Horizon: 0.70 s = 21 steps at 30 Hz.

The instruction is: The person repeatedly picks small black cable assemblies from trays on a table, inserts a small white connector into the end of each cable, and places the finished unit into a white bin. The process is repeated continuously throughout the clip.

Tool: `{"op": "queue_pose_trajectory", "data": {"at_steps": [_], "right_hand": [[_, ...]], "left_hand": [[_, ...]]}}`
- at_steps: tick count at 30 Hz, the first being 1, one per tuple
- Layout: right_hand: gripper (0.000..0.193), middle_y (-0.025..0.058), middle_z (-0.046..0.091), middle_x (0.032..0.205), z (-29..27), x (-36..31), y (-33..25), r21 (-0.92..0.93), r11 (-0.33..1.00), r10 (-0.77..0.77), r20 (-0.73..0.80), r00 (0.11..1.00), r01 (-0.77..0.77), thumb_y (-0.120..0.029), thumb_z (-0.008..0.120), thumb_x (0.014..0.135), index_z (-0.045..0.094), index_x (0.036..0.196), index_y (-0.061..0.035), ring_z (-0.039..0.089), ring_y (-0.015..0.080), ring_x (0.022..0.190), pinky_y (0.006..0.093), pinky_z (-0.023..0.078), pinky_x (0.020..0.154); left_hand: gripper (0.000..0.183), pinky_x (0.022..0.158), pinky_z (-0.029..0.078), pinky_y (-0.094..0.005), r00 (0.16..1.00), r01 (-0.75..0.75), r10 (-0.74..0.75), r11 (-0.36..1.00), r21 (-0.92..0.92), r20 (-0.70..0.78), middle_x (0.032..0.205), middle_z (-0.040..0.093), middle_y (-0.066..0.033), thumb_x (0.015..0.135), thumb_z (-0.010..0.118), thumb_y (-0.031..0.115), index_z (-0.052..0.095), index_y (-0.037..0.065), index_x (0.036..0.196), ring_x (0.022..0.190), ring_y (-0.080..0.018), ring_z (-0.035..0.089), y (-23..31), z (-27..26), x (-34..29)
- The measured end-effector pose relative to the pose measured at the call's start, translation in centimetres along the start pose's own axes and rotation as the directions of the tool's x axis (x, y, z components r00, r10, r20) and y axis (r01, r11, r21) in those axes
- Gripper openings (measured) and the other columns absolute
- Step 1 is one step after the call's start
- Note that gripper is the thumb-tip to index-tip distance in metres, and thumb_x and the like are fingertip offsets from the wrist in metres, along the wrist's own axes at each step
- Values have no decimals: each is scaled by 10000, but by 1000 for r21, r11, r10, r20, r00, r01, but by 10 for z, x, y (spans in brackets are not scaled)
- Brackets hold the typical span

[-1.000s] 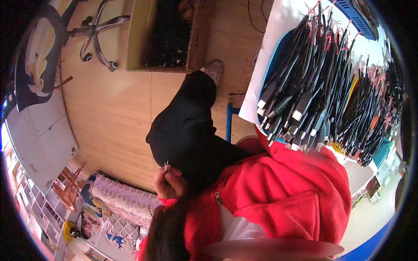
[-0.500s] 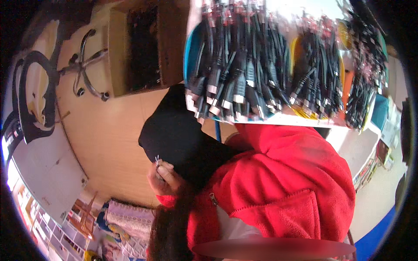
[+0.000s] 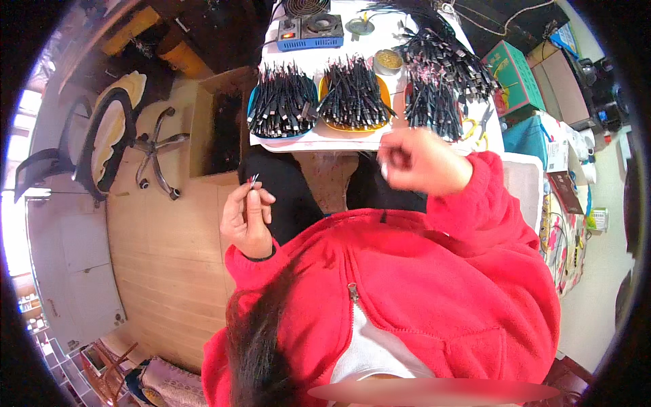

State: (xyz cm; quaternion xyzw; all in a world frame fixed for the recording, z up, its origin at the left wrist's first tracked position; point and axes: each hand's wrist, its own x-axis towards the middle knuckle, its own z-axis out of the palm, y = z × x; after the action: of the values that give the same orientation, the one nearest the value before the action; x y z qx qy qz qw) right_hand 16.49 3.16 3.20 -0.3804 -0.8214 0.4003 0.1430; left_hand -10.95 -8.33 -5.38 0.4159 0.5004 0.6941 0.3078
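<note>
Head view: left hand (image 3: 248,220) pinches thin wire tips (image 3: 254,180), their axis about 12 o'clock; leftmost cable bundle (image 3: 281,102) sits between its 12 and 1. Right hand (image 3: 424,163) curled, blurred, can't tell if gripping; it's nearer the tabletop (image 3: 319,143), third cable bundle (image 3: 434,108) at its 12. Bundles' long axes roughly 12–6.

The cables (image 3: 283,95) are black with silver plugs (image 3: 286,126), the jacket (image 3: 420,278) red, and the shirt (image 3: 369,349) white.
</note>
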Motion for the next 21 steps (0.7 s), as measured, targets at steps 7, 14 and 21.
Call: {"op": "queue_pose_trajectory", "data": {"at_steps": [7, 14, 21], "right_hand": [[140, 83, 547, 852, -68, 20, 15, -748, 612, -436, -48, 899, 257, -100, 594, 737, 548, 869, -88, 618, 298, 773, 406, 517, 623], [201, 31, 537, 868, -106, 115, 65, -793, 33, -509, 511, 693, 609, -113, 593, 726, 543, 920, -134, 596, 199, 865, 321, 535, 595], [418, 108, 568, 973, -97, 167, 82, -802, 340, -339, 383, 859, 491, -234, 655, 802, 503, 1174, -119, 594, 300, 944, 394, 531, 753]], "left_hand": [[130, 458, 330, -178, 982, 14, 7, 994, -108, 190, 744, 626, -89, 944, 528, 51, 597, -29, 1020, 510, -61, 445, 35, 43, -2], [139, 436, 327, -178, 958, 252, -183, 906, -339, 222, 768, 632, -105, 939, 537, 53, 609, -24, 1031, 521, -76, 471, 20, 56, 10], [141, 447, 336, -186, 916, 387, -310, 852, -354, 254, 762, 624, -93, 942, 543, 83, 613, -12, 1021, 538, -84, 479, 9, 66, 24]]}}
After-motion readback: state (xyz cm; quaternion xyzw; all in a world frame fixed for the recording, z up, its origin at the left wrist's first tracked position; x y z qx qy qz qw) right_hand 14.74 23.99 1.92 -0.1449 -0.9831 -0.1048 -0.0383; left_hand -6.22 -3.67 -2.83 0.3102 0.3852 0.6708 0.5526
